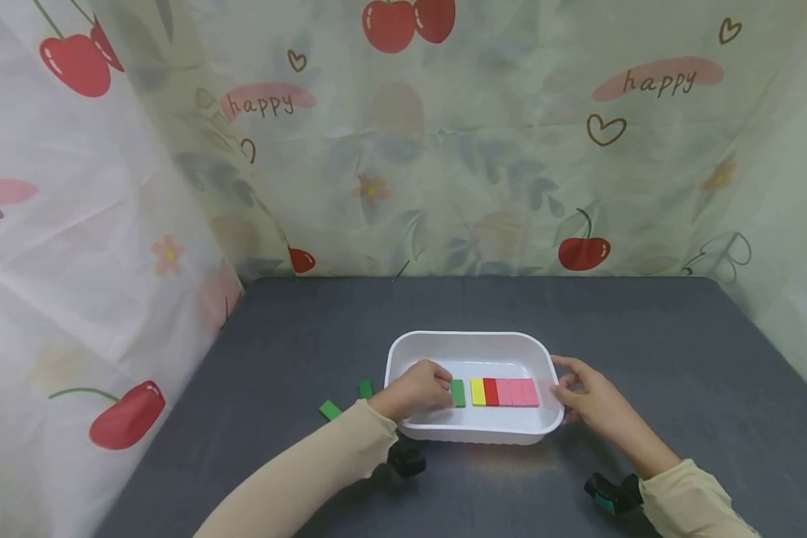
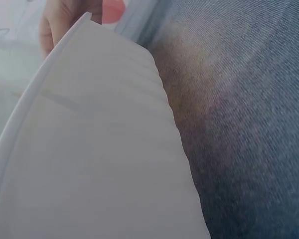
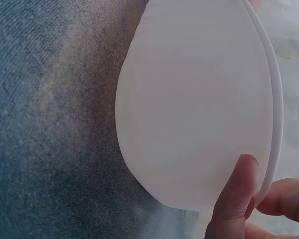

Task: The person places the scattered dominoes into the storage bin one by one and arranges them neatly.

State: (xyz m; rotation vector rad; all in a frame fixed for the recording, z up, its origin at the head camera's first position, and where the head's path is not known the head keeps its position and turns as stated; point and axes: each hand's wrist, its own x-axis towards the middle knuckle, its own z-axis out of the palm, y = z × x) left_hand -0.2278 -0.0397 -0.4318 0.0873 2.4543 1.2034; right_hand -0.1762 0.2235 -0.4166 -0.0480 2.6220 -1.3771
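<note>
A white plastic tray (image 1: 471, 430) sits on the dark table. Inside it, a yellow tile (image 1: 478, 392), a red tile (image 1: 491, 392) and several pink tiles (image 1: 518, 392) lie side by side in a row. My left hand (image 1: 420, 390) reaches over the tray's left rim and pinches a green tile (image 1: 458, 393) by its ends, a small gap left of the yellow one. At the right end, my right hand (image 1: 595, 396) grips the tray rim. The right wrist view shows the thumb (image 3: 236, 191) against the outer wall and fingers curled over the rim.
Two more green tiles, one angled (image 1: 330, 409) and one upright in view (image 1: 366, 388), lie on the table (image 1: 296, 336) left of the tray, close to my left forearm. A printed curtain (image 1: 444, 164) hangs behind the table and along its sides.
</note>
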